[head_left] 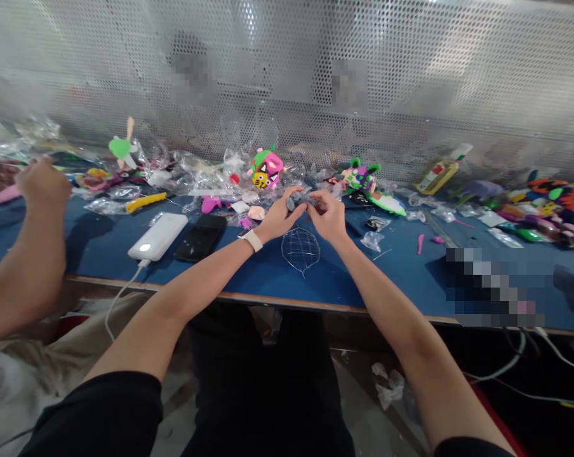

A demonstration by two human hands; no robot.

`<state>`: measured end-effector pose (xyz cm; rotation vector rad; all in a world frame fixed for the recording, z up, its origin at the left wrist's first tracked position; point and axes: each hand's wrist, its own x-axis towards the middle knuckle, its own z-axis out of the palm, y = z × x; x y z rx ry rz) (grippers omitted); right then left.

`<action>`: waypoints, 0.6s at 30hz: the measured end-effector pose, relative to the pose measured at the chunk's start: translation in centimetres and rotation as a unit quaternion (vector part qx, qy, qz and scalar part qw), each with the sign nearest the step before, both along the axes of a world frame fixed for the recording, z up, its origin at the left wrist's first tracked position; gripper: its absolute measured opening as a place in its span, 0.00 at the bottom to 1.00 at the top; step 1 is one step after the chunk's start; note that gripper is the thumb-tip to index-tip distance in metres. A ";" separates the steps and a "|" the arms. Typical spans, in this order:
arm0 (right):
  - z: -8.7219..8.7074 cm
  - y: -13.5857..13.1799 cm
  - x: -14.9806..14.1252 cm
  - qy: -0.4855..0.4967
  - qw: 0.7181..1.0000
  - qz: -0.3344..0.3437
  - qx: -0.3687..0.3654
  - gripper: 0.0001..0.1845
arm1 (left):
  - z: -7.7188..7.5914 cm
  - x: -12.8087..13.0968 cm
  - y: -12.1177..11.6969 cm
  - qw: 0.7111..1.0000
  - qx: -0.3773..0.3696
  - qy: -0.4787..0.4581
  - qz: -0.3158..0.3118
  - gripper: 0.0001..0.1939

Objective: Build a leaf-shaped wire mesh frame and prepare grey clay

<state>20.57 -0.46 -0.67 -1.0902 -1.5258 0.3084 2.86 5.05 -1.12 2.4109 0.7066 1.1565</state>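
Both hands meet over the blue tabletop, pinching a lump of grey modelling clay (296, 202) between them. My left hand (277, 220), with a pale band at its wrist, curls its fingers around the clay from the left. From the other side, my right hand (329, 220) presses the same grey lump with its fingertips, partly hiding it. Just below the hands lies a leaf-shaped wire frame (300, 251) with a crossed grid inside, flat on the table and untouched. Pink clay pieces (211, 203) and a peach piece (257, 212) sit left of my left hand.
A white power bank (158, 237) with a cable and a black phone (201, 238) lie to the left. Colourful clay masks (266, 170) and plastic wrappers line the perforated metal wall. A yellow bottle (438, 174) leans at back right. A co-worker's arm (34, 247) reaches in at far left.
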 end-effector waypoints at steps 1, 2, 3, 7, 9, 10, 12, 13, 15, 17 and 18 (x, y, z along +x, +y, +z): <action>0.1 -0.1 -0.1 0.023 0.999 0.028 -0.018 0.15 | 0.3 0.0 -0.1 1.000 -0.018 -0.010 -0.002 0.23; 0.2 -0.2 -0.2 0.040 0.997 0.051 -0.034 0.17 | 0.5 -0.1 -0.1 0.999 -0.034 -0.018 -0.008 0.20; 0.3 -0.3 -0.2 0.049 0.995 0.069 -0.046 0.20 | 0.8 -0.1 -0.2 0.998 -0.049 -0.026 -0.013 0.17; 0.7 -0.1 0.6 0.065 0.986 0.131 -0.085 0.31 | 1.4 -0.1 0.0 0.997 -0.063 -0.034 -0.006 0.22; 0.8 0.1 1.1 0.077 0.979 0.157 -0.104 0.34 | 1.4 0.0 0.1 0.997 -0.070 -0.036 -0.007 0.27; 0.8 0.2 1.3 0.081 0.976 0.171 -0.112 0.34 | 1.2 0.0 0.1 0.997 -0.073 -0.036 -0.006 0.30; 0.8 0.2 1.5 0.077 0.970 0.196 -0.125 0.35 | 0.9 -0.1 -0.1 0.996 -0.077 -0.034 0.008 0.36; 0.8 0.1 1.4 0.069 0.968 0.203 -0.128 0.36 | 0.7 -0.1 -0.2 0.996 -0.078 -0.031 0.016 0.38; 0.8 -0.2 1.2 0.039 0.972 0.195 -0.123 0.39 | 0.4 -0.2 -0.4 0.997 -0.071 -0.021 0.027 0.41; 0.8 -0.5 0.8 -0.012 0.984 0.157 -0.089 0.37 | 0.1 -0.2 -0.4 0.998 -0.057 -0.002 0.032 0.42; 0.8 -0.6 0.6 -0.044 0.988 0.130 -0.065 0.34 | 0.0 0.0 -0.4 0.998 -0.055 0.006 0.033 0.42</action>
